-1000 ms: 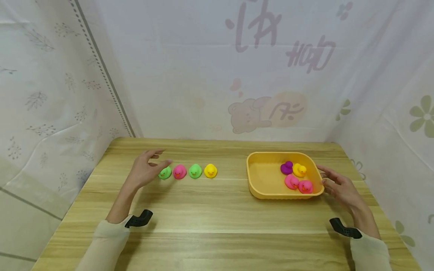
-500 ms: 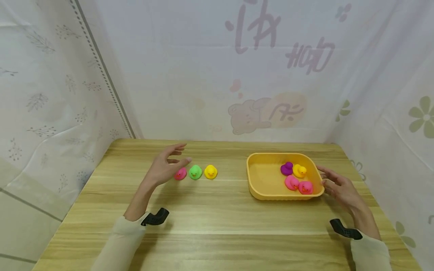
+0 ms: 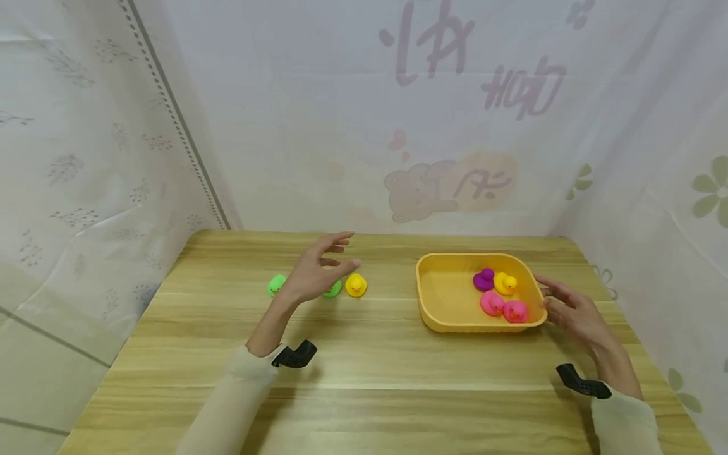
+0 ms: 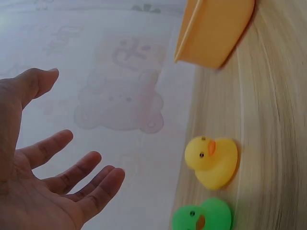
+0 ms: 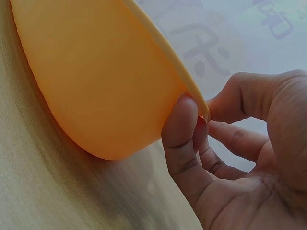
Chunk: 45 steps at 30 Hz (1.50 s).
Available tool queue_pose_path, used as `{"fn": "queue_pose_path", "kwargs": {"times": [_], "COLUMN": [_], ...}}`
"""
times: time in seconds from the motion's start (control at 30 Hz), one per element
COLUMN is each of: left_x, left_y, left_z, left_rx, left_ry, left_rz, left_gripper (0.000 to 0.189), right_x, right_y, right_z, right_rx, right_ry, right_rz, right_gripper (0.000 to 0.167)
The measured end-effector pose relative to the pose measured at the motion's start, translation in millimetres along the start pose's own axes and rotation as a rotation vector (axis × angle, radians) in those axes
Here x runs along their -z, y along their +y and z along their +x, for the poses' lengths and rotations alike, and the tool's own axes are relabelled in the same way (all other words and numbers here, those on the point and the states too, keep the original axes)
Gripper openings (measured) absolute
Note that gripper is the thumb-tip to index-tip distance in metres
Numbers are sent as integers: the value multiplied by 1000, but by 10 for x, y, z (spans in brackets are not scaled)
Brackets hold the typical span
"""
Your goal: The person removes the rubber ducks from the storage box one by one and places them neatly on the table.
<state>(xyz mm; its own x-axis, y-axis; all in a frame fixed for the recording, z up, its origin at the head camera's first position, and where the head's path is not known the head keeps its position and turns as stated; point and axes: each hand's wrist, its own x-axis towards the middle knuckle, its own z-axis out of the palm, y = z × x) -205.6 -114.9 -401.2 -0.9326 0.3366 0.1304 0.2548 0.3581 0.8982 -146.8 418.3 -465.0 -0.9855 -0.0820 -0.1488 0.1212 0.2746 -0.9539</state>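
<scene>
My left hand (image 3: 313,273) hovers above a row of rubber ducks, with fingers spread and nothing in its grasp. Left of it a green rubber duck (image 3: 276,284) shows partly, and a second green duck (image 3: 334,290) peeks out beneath the thumb. Just right of the thumb sits a yellow duck (image 3: 356,286), also plain in the left wrist view. The pink duck of this row is hidden behind the hand. At the right, my right hand (image 3: 577,321) pinches the rim of a yellow plastic bin (image 3: 446,297) between thumb and fingers.
Inside the bin's right half lie a purple duck (image 3: 484,280), a yellow duck and two pink ducks (image 3: 492,303). The wooden table (image 3: 375,360) ends at a printed cloth (image 3: 318,126) behind, with more cloth at both sides.
My left hand has moved right along the duck row, from the leftmost green duck toward the yellow one, uncovering the first green duck. My right hand stays at the bin's rim.
</scene>
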Motion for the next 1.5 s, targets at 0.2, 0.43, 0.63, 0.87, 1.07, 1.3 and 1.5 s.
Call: {"fn": "queue_pose_path", "kwargs": {"times": [0.2, 0.43, 0.63, 0.87, 1.07, 1.3, 1.5], "left_x": [-212, -431, -621, -838, -1010, -1216, -1399], "left_y": [72, 235, 315, 355, 388, 420, 446], "left_z": [141, 289, 399, 503, 564, 636, 692], "left_rx": [-18, -24, -56, -62, -57, -38, -2], "left_ry": [-52, -97, -144, -215, -275, -313, -339], "left_rz": [-13, -33, -52, -71, -76, -52, -28], "left_gripper": [61, 61, 63, 64, 65, 65, 66], "right_x": [41, 90, 84, 101, 93, 67, 38], "right_y": [7, -12, -40, -56, -4, 31, 23], "right_z": [-28, 13, 47, 61, 43, 29, 41], "right_rx": [23, 77, 87, 76, 68, 39, 8], "right_ry": [-9, -31, -48, -40, -55, -36, -29], "right_rz": [86, 153, 167, 125, 162, 135, 66], "right_gripper": [60, 56, 54, 55, 57, 58, 59]}}
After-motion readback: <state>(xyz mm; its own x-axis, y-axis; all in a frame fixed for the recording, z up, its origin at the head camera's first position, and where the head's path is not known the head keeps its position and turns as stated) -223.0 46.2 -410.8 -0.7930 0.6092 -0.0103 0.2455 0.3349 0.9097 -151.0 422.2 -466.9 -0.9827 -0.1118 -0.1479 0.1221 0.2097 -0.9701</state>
